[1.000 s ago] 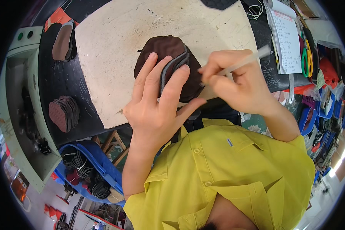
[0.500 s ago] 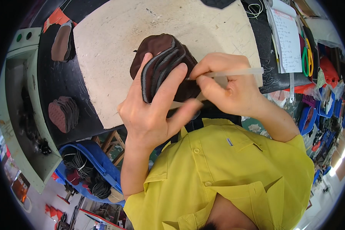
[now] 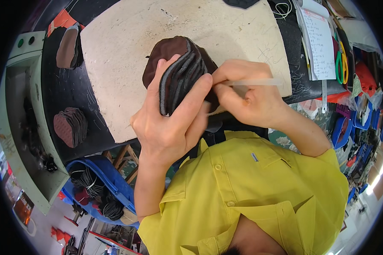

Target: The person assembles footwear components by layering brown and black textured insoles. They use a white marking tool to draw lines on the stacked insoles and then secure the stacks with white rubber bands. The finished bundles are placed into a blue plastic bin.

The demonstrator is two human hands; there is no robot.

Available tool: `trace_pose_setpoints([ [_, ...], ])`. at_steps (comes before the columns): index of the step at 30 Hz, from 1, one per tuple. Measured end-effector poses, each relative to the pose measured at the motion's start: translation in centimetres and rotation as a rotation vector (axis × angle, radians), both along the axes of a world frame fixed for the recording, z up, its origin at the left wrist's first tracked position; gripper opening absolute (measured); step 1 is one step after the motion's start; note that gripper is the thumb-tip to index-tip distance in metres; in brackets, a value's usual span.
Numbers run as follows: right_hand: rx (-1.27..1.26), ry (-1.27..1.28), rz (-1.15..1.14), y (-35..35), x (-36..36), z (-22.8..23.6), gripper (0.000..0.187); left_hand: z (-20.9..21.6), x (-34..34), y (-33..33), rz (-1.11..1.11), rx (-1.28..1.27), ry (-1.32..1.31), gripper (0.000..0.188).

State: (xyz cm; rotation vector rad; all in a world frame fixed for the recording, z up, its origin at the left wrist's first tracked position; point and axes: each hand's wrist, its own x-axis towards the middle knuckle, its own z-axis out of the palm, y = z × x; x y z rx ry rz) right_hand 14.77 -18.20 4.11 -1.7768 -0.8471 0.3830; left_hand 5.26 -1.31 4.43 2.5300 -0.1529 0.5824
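My left hand [image 3: 170, 110] is closed round a fanned stack of dark brown padded fabric pieces [image 3: 183, 72] with grey edges. Its fingers press the layers together over the pale board. A pen with a whitish, translucent barrel [image 3: 259, 82] is pinched in my right hand [image 3: 249, 95], close against the right side of the stack. Fingers hide the pen's tip and the spot where it meets the fabric. Part of the stack spreads flat at the back, beneath the raised layers.
The pale board [image 3: 115, 55] lies on a black table [image 3: 68, 89]. At left are two smaller piles, one brown [image 3: 67, 49] and one reddish [image 3: 68, 125], beside a grey metal trough [image 3: 25, 148]. A blue bin [image 3: 102, 174] stands below. At right are a notepad [image 3: 319, 46] and scissors [image 3: 341, 63].
More layers are now gathered upright in my left hand, and its thumb has drawn in toward the stack. My right hand and the pen have shifted slightly left.
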Motion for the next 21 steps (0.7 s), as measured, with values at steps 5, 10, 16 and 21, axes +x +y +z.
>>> trace_pose_setpoints([
  [5, 0.066, 0.202, 0.057, -2.2, 1.5, 0.2, 0.006, 0.1, -0.1, -0.9, 0.074, 0.057, -0.015, 0.052],
  [10, 0.186, 0.166, -0.054, -1.5, 0.5, 0.1, 0.008, 0.6, 0.0, 0.2, -0.009, 0.010, 0.007, 0.048],
  [16, 0.019, 0.033, -0.039, -0.9, 0.3, -0.8, 0.007, 0.0, -0.1, -0.4, 0.048, 0.139, -0.016, 0.049],
  [21, 0.160, 0.200, -0.045, -2.7, 0.8, -0.5, 0.006, -0.7, -0.2, -0.7, 0.121, 0.121, -0.051, 0.046],
])
